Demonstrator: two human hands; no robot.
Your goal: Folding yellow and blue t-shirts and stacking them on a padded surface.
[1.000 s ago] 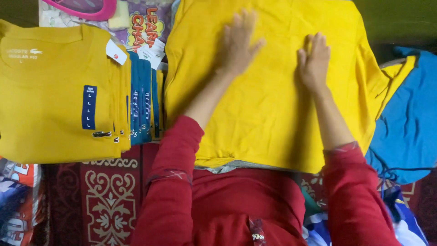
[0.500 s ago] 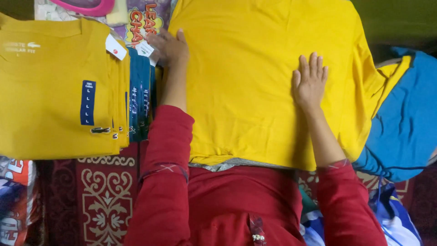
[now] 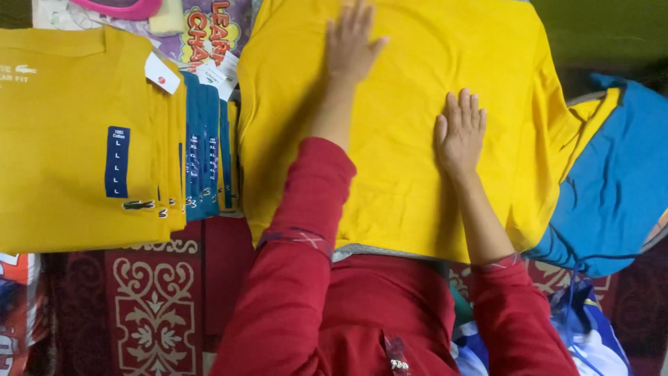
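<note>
The right hand (image 3: 460, 131) lies nearer, fingers spread flat on the middle of the yellow shirt (image 3: 410, 125). Farther up, the left hand (image 3: 351, 42) presses flat too. The shirt's long axis runs away from the person, beside the folded stack (image 3: 83, 139).

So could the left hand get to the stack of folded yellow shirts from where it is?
Probably yes. The left hand lies flat on the yellow shirt, and the folded stack sits just beside it with nothing between.
</note>
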